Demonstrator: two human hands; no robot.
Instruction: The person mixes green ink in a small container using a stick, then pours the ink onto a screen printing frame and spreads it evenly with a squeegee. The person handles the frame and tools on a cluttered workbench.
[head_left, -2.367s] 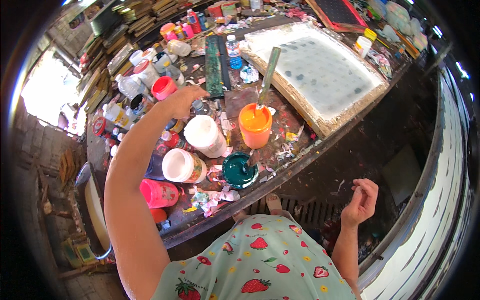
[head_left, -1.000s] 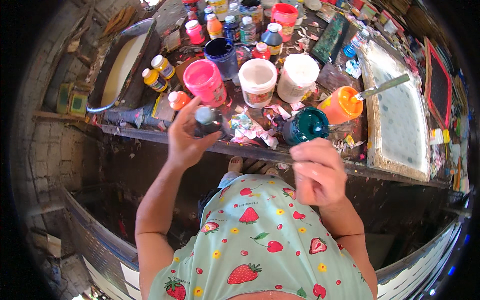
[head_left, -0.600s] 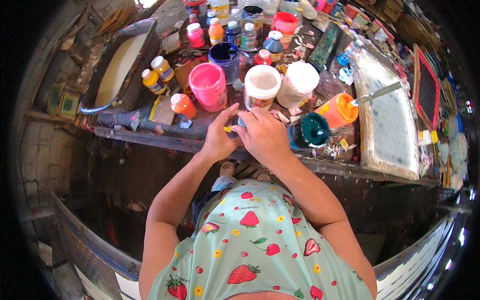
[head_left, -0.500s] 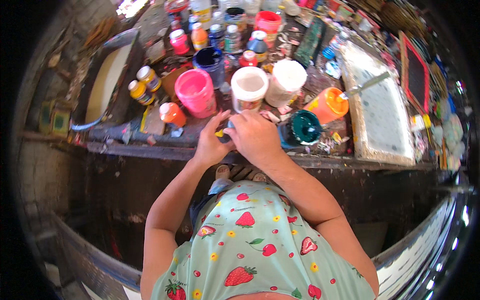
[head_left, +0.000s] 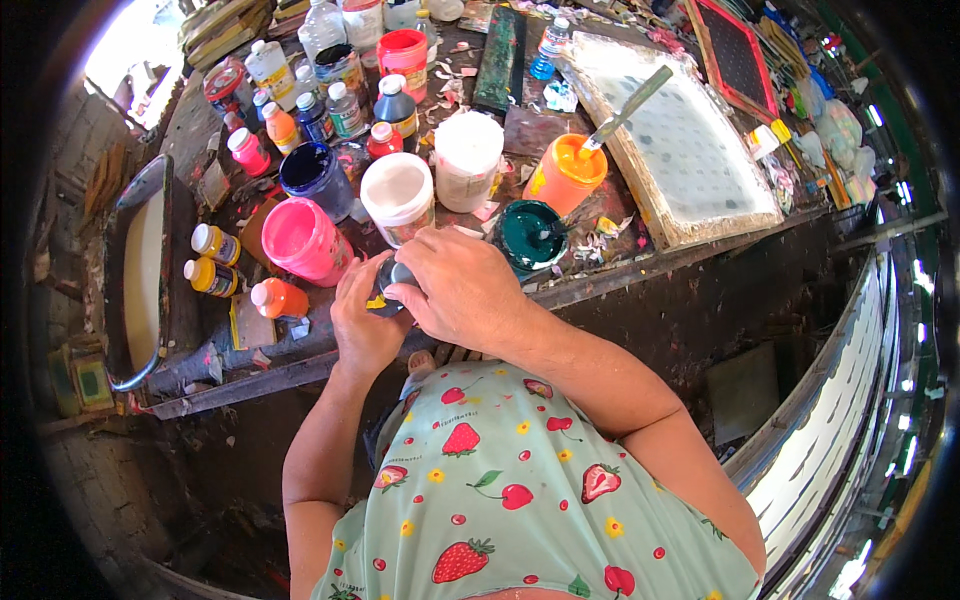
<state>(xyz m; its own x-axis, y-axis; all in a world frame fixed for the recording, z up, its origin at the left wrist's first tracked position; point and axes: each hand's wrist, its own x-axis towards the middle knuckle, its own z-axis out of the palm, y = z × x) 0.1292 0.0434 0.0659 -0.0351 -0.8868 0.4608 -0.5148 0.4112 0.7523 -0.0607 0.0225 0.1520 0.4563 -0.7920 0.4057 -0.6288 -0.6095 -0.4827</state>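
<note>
Both hands met at the near edge of the paint-splashed workbench (head_left: 640,270), w/ a small dark bottle (head_left: 388,287) caught between them. The left hand (head_left: 362,322) cupped it from below & behind, fingers wrapped round the body; the right hand (head_left: 462,290) came over from the other side, fingertips pinched on the bottle's top. Couldn't tell if the cap was on tight or loose, as the fingers hid it. A bit of yellow showed on the bottle's side. Just beyond the hands stood a pink tub (head_left: 303,240), full of pink paint, & next to it a white tub (head_left: 398,197) w/ pale contents. A dark blue pot (head_left: 314,178) sat behind those. To the right, a teal-green pot (head_left: 531,235) was near the right hand's knuckles, and an orange cup (head_left: 566,174) w/ a stirring stick leaning in it stood farther back, beside a taller white tub (head_left: 467,160). A small orange bottle (head_left: 279,298) lay on its side left of the left hand, w/ two yellow bottles (head_left: 213,260) past it. A framed printing screen (head_left: 690,150) lay flat at the bench's right end.
</note>
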